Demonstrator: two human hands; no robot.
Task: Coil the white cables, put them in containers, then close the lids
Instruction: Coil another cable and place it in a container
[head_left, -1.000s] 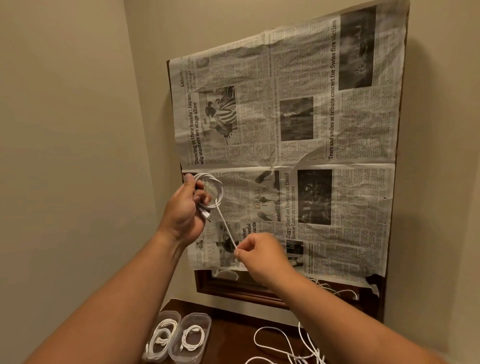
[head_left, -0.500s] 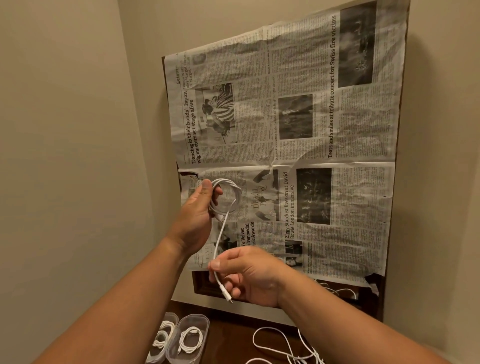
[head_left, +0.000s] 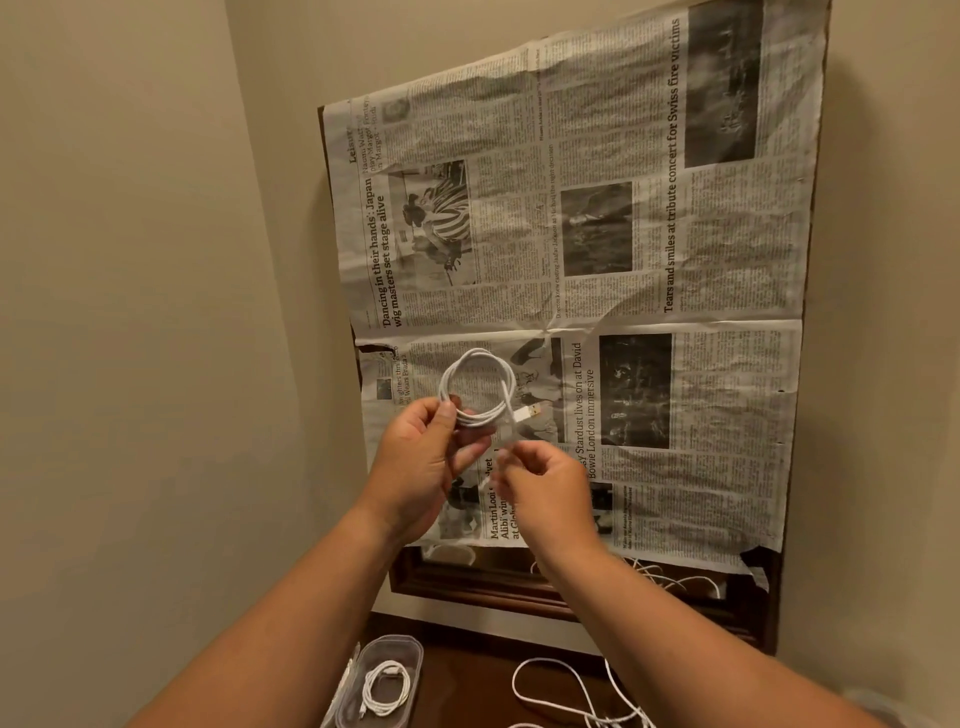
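Coil: white cable (head_left: 478, 389) now wound into a round loop held up in front of the newspaper (head_left: 623, 208), where half a second ago a straight tail still hung down.
Left hand (head_left: 415, 462): pinched shut on the loop's lower edge, thumb over the strands.
Right hand (head_left: 545, 483): closed on the last short end just below the loop, having come up from lower down; USB plug (head_left: 530, 413) juts right.
Meaning: winding looks nearly finished, so tucking the end and boxing it likely follow.
Container (head_left: 395, 649): open, at the table's (head_left: 467, 675) left edge, already holding a coiled cable.
Loose cables (head_left: 571, 691): uncoiled on the table, right of the container.
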